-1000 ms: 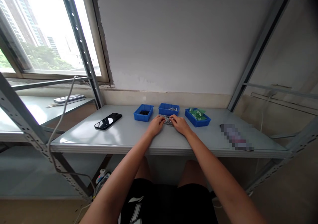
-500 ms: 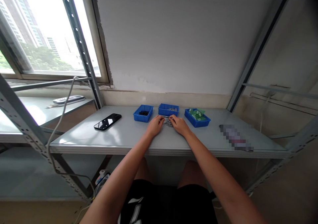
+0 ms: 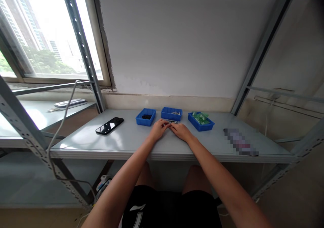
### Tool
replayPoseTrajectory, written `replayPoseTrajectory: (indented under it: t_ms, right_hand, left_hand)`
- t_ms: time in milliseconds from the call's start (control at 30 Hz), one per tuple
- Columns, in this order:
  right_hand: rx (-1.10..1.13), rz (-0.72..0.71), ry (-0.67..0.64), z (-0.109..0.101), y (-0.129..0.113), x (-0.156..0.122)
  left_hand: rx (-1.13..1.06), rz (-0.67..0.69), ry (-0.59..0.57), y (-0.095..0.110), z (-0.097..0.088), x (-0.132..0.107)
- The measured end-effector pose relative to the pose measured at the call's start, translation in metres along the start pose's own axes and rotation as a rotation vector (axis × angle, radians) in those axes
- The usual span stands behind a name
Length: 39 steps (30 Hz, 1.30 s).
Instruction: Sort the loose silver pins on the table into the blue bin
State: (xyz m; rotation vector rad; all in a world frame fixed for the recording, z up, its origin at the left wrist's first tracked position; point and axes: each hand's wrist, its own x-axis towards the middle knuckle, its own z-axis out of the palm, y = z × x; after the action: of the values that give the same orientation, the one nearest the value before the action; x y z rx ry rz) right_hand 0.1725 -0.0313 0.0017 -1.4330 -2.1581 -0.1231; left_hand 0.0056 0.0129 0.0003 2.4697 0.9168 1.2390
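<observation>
My left hand [image 3: 159,129] and my right hand [image 3: 180,131] rest on the grey table [image 3: 121,140], fingertips meeting over a small heap of silvery metal parts [image 3: 171,122]. Both hands have curled fingers pinching at the parts; what each pinch holds is too small to name. Just behind the hands stand three blue bins: a left bin [image 3: 145,116] with small black parts, a middle bin [image 3: 171,113] with metal parts, and a right bin [image 3: 200,121] with green pieces.
A black phone [image 3: 109,125] lies on the table's left part. A blurred-out object [image 3: 240,142] lies at the right. Metal shelf posts [image 3: 83,49] frame the table. A white cable [image 3: 60,120] hangs at the left, near a power strip [image 3: 70,103].
My hands have drawn slightly closer together over the metal parts. The camera has tilted a little, so the table sits slightly lower in view.
</observation>
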Motion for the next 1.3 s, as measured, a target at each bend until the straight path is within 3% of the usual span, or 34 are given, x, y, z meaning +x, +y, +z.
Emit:
replayPoseTrajectory:
  t_ms: [167,433,733,933,1300]
  right_hand:
    - [0.031,0.016,0.040,-0.006,-0.002,-0.002]
    - [0.060,0.029,0.083,-0.005,-0.005,-0.002]
    - [0.103,0.024,0.089,-0.004,0.002,-0.001]
    - [0.131,-0.011,0.050,-0.004,0.001,-0.002]
    - [0.124,0.044,0.110,-0.002,0.005,0.000]
  left_hand:
    - [0.031,-0.032,0.009,0.002,0.000,-0.001]
    - [0.087,-0.019,-0.070,0.004,0.001,-0.005]
    - [0.028,0.020,-0.005,0.006,-0.001,-0.003]
    - [-0.029,0.025,-0.012,0.009,-0.001,-0.002]
    - [0.002,0.000,-0.046,0.005,0.001,-0.004]
